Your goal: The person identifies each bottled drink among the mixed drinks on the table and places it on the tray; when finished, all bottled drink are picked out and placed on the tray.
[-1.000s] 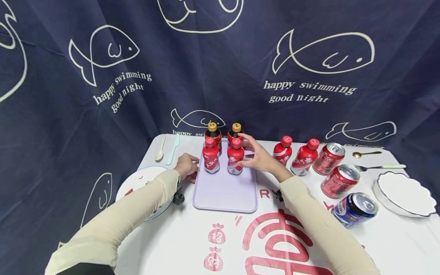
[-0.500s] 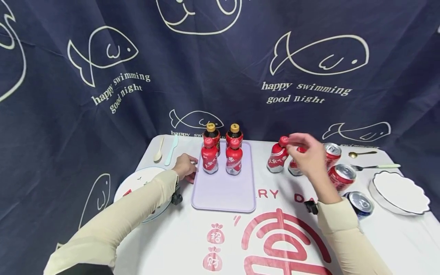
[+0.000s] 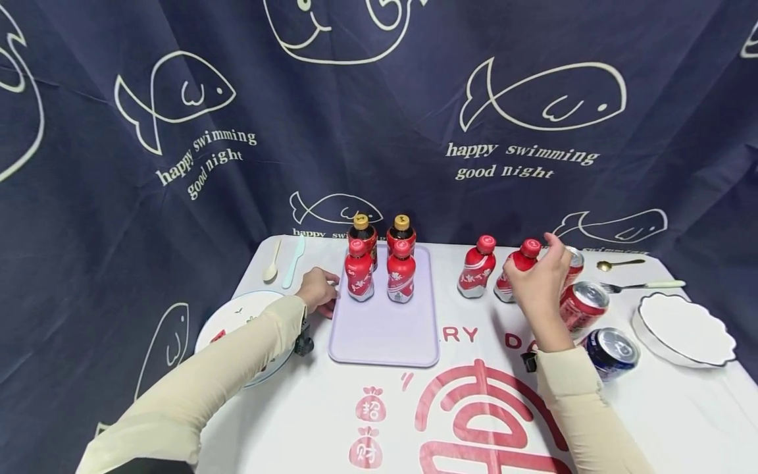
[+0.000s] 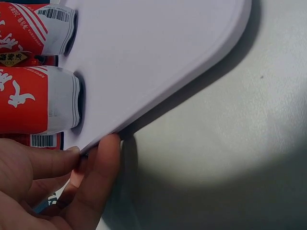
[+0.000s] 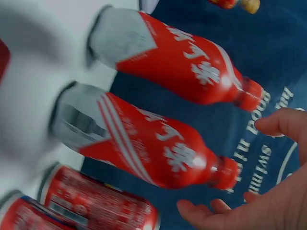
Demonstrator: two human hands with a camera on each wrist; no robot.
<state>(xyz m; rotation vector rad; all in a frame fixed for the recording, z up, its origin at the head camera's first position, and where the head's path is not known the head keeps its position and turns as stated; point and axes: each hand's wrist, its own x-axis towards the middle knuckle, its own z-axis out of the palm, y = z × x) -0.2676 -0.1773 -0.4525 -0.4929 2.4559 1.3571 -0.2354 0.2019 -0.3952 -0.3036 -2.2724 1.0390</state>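
Note:
My left hand [image 3: 318,289] pinches the left edge of the lilac tray [image 3: 379,339]; the left wrist view has the thumb above the rim and fingers below. Two red bottles [image 3: 359,273] [image 3: 401,273] stand upright on the tray. Behind them are two dark bottles with yellow caps [image 3: 361,222] [image 3: 402,222], partly hidden. Right of the tray stand two more red bottles [image 5: 177,62] [image 5: 139,139]. My right hand [image 3: 541,286] is beside the rightmost one, thumb and fingers spread around its cap with a gap in the right wrist view.
Red cans [image 3: 584,304] and a blue can [image 3: 612,352] stand close to the right hand. Farther right are a white scalloped bowl [image 3: 683,329], a fork [image 3: 642,286] and a gold spoon [image 3: 618,263]. At left lie a plate [image 3: 239,309], a cream spoon [image 3: 271,266] and a pale-blue knife [image 3: 293,263].
My right hand has moved right, from the front bottle on the tray to the rightmost red bottle. The left hand stays at the tray edge. The head view shifts slightly.

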